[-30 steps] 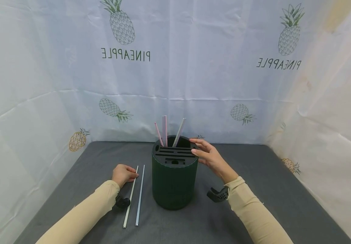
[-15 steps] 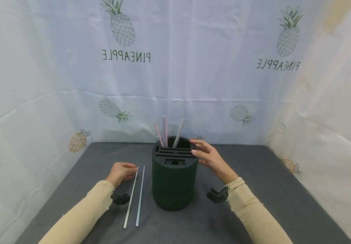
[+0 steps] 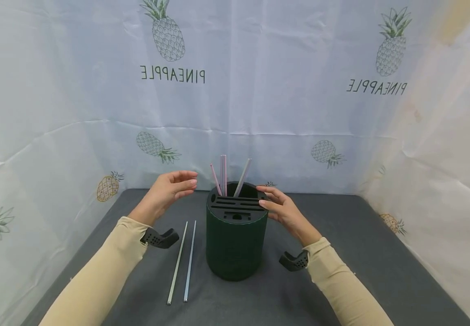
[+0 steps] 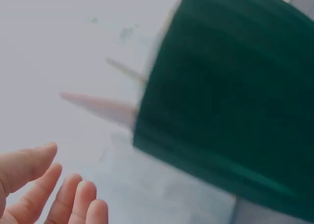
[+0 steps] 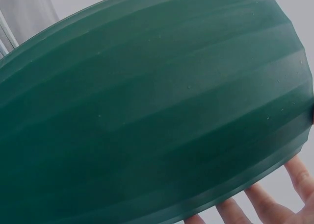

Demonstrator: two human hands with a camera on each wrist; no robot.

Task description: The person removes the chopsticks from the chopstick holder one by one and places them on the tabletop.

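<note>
A dark green knife-and-utensil holder [image 3: 236,244] with a black slotted top stands upright mid-table. Several slim pink and silvery chopsticks [image 3: 224,174] poke up from its rear opening. My right hand [image 3: 285,213] holds the holder's right rim, thumb on the top edge and fingers along the far side. Raised to the left of the holder, my left hand [image 3: 169,192] is apart from it, and nothing shows between its loosely bent fingers. Below that hand, a pale gold chopstick [image 3: 177,262] and a bluish silver chopstick [image 3: 190,260] lie side by side on the table.
The dark grey tabletop [image 3: 324,290] ends against a white curtain [image 3: 283,108] printed with pineapples, which surrounds it at the back and both sides. A black wrist device [image 3: 160,238] sits on the left arm, another wrist device [image 3: 294,261] on the right.
My left hand has left the pale gold chopstick and risen up and away toward the holder's top. Both loose chopsticks stay on the table. The right hand keeps its place on the rim.
</note>
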